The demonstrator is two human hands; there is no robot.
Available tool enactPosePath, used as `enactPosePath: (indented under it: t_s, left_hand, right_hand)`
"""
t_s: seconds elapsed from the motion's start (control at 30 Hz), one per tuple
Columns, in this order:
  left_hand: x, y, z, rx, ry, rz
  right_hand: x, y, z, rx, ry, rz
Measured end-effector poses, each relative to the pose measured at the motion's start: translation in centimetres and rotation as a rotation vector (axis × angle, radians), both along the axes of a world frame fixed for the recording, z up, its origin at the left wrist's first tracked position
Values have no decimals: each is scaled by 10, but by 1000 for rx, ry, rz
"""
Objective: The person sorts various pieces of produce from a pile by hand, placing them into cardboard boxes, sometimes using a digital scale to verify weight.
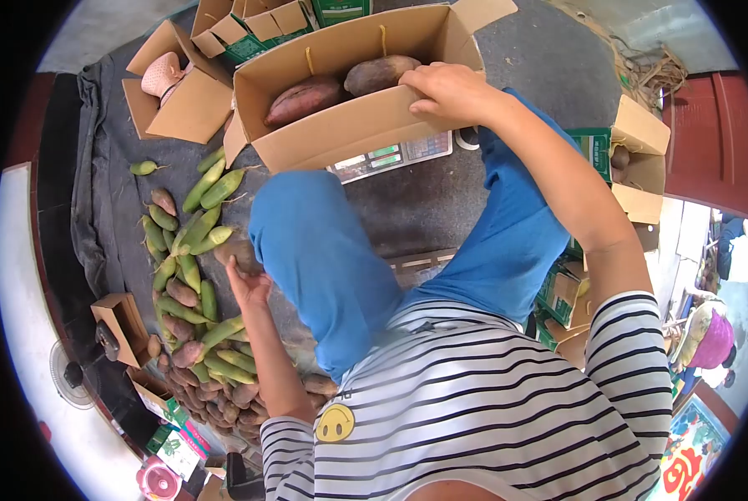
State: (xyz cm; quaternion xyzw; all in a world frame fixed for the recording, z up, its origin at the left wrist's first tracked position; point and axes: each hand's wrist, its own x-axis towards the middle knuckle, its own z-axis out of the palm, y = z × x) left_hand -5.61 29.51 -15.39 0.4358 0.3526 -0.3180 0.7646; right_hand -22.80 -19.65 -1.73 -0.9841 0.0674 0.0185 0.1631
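My left hand (250,288) is closed around a brown sweet potato (239,250), partly hidden by my knee and slightly blurred. My right hand (453,93) grips the near wall of an open cardboard box (349,134), fingers over the rim and thumb outside. Inside lie two large sweet potatoes, a reddish one (305,100) on the left and a browner one (381,75) on the right near my fingertips. Under the box a white digital scale (424,149) shows in part. Beside my left hand are several long green radishes (222,189) on the dark cloth.
A pile of sweet potatoes (224,409) lies at the lower left. An open carton (192,108) with a pink mesh-like item (162,75) stands at the upper left. Another carton (639,196) is at right. Farther right, a person in purple (712,338) is visible.
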Motion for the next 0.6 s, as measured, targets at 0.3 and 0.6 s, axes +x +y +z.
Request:
enactPosePath:
  t_s: [0.3, 0.6]
  left_hand:
    - [16, 84, -53, 319, 12, 225]
    - [25, -2, 34, 261, -396, -159]
  right_hand:
    - [1, -2, -6, -47, 36, 8]
    - [1, 1, -5, -20, 1, -12]
